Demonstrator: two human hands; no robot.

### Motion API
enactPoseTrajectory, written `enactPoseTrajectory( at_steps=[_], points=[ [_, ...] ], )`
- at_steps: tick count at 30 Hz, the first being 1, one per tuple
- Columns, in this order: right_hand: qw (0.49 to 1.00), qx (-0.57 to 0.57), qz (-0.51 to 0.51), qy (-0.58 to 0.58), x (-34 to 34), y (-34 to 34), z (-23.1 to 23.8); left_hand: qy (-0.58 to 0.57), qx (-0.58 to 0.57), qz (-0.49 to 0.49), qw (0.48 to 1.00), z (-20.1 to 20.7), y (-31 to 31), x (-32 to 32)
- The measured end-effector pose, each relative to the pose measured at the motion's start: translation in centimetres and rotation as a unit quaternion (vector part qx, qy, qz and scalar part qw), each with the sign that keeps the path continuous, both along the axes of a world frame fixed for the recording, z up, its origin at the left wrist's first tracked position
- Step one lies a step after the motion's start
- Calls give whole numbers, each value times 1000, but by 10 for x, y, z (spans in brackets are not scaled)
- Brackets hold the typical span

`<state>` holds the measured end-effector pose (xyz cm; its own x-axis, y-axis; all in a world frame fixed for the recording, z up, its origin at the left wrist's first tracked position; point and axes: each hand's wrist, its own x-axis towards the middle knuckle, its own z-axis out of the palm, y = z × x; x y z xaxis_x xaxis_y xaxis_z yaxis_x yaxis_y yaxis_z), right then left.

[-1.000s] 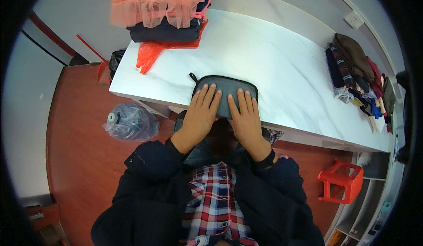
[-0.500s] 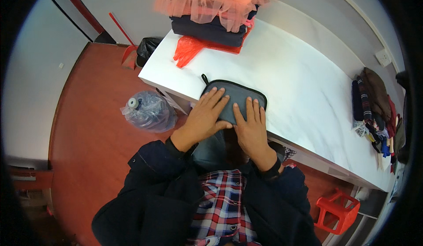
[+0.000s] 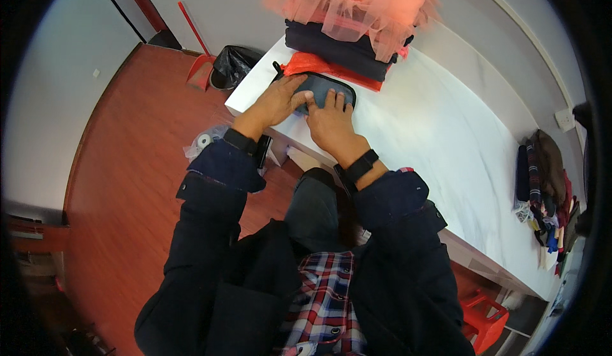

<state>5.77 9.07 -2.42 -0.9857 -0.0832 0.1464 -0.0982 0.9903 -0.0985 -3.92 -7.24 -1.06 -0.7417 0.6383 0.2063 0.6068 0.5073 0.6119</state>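
A grey zippered pouch [image 3: 319, 83] with black edging and a small black loop lies flat on the white table [image 3: 421, 133], close to its left end. My left hand [image 3: 277, 103] rests on the pouch's near left side, palm down and fingers stretched out. Just beside it, my right hand [image 3: 331, 126] lies with its fingertips spread over the pouch's near right part. The two thumbs meet or nearly meet. Beyond the pouch, almost against it, an orange-red plastic bag [image 3: 309, 63] sticks out from under a stack of folded dark clothes [image 3: 331, 45].
Peach tulle clothing [image 3: 350, 5] tops the stack. More folded clothes [image 3: 545, 171] stand at the table's right end. On the floor are a black-lined bin [image 3: 234, 66], a red dustpan [image 3: 201, 70], a plastic-wrapped bottle [image 3: 204, 140] and a red stool [image 3: 486, 321].
Both hands have moved the pouch away from the table's near edge, to beside the orange-red bag. My arms reach farther forward, and the view has shifted.
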Motion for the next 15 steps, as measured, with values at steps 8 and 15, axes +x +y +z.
enactPoseTrajectory(
  at_steps=[8,15],
  points=[
    [998,-31,-5,-52,-53,-28,4,66,-90,10,994,-3,-26,-44],
    [999,-2,38,39,-21,-59,-18,134,-68,58,987,-16,-70,1]
  ],
)
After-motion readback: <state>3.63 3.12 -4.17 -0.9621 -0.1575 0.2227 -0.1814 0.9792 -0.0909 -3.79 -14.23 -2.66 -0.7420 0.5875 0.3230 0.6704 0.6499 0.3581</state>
